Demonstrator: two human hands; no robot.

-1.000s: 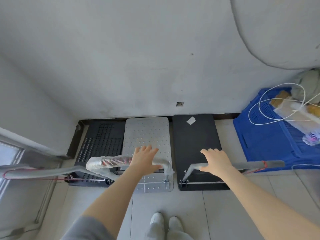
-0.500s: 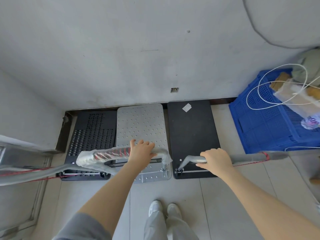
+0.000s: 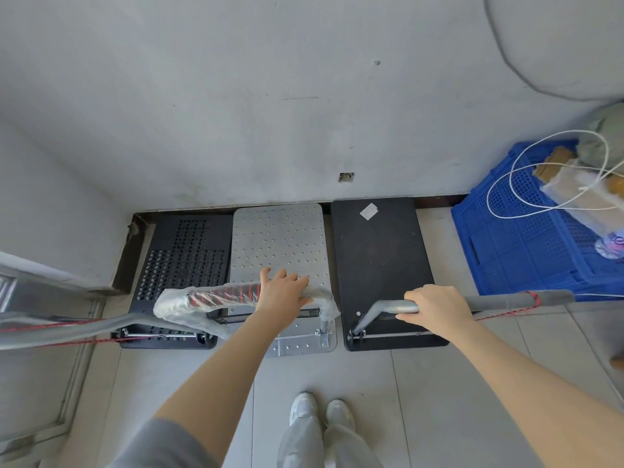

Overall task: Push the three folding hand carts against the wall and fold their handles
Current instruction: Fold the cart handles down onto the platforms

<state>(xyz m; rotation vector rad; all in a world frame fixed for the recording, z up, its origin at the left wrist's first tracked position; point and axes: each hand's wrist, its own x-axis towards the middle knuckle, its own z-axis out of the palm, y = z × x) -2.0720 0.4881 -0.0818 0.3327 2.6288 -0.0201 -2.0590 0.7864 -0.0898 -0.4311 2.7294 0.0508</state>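
Observation:
Three hand carts stand side by side with their far ends at the wall: a black perforated cart (image 3: 184, 261) on the left, a silver dotted cart (image 3: 278, 238) in the middle, a plain black cart (image 3: 380, 258) on the right. My left hand (image 3: 282, 290) lies over the silver cart's plastic-wrapped handle (image 3: 209, 297), fingers spread. My right hand (image 3: 435, 310) is closed around the right cart's grey handle bar (image 3: 506, 300). The left cart's grey handle (image 3: 67, 329) reaches off to the left with a red cord along it. All three handles stand raised.
A blue plastic crate (image 3: 526, 244) with a white cable loop and wrapped items stands right of the carts against the wall. A metal door frame (image 3: 20, 292) is at the left. My shoes (image 3: 320, 412) stand on the tiled floor behind the carts.
The view has pulled back slightly from the carts. My left hand slid a little forward over the wrapped handle. My right hand kept its hold on the grey bar.

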